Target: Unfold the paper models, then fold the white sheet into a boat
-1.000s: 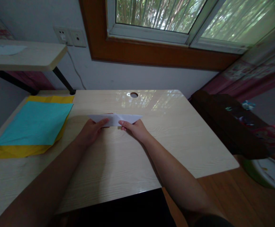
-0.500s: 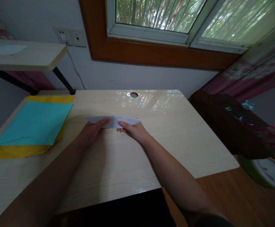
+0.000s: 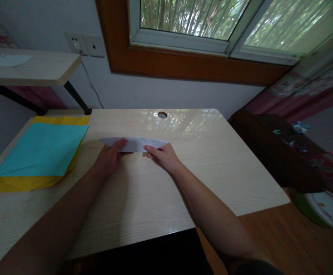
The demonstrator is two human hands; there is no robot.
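A folded white paper (image 3: 134, 144), long and pointed at both ends, lies near the middle of the light wooden desk (image 3: 143, 191). My left hand (image 3: 109, 158) grips its left half, thumb on top. My right hand (image 3: 163, 156) pinches its right half from the near side. Both hands hold the same piece. The paper's near edge is hidden behind my fingers.
A turquoise sheet (image 3: 43, 149) lies on yellow sheets (image 3: 17, 182) at the desk's left. A cable hole (image 3: 162, 114) sits at the far edge. A shelf (image 3: 28, 68) juts out at upper left. Dark furniture (image 3: 281, 152) and a white-green basin (image 3: 327, 210) stand to the right.
The folded paper has shifted a little to the left and flattened. My left hand moved left along it; my right hand stayed almost in place.
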